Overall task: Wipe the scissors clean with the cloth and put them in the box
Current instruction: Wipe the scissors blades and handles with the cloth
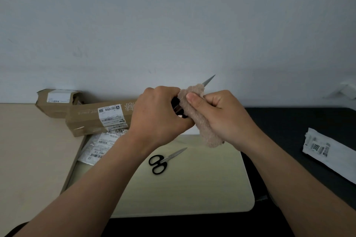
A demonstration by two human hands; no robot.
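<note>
My left hand [158,110] grips the dark handles of a pair of scissors [209,80], held up above the table with the blade tip pointing up and to the right. My right hand [221,115] pinches a fuzzy beige cloth [204,125] wrapped round the blades, so only the tip shows. A second pair of black-handled scissors [163,160] lies flat on the pale mat [202,188], below my hands. A long cardboard box [90,121] lies closed at the back left, partly behind my left hand.
A smaller cardboard box [55,102] sits behind the long one against the wall. Labelled plastic mail bags [96,148] lie under the long box. A white labelled bag [327,152] rests on the dark surface at right. A beige tabletop [28,159] lies at left.
</note>
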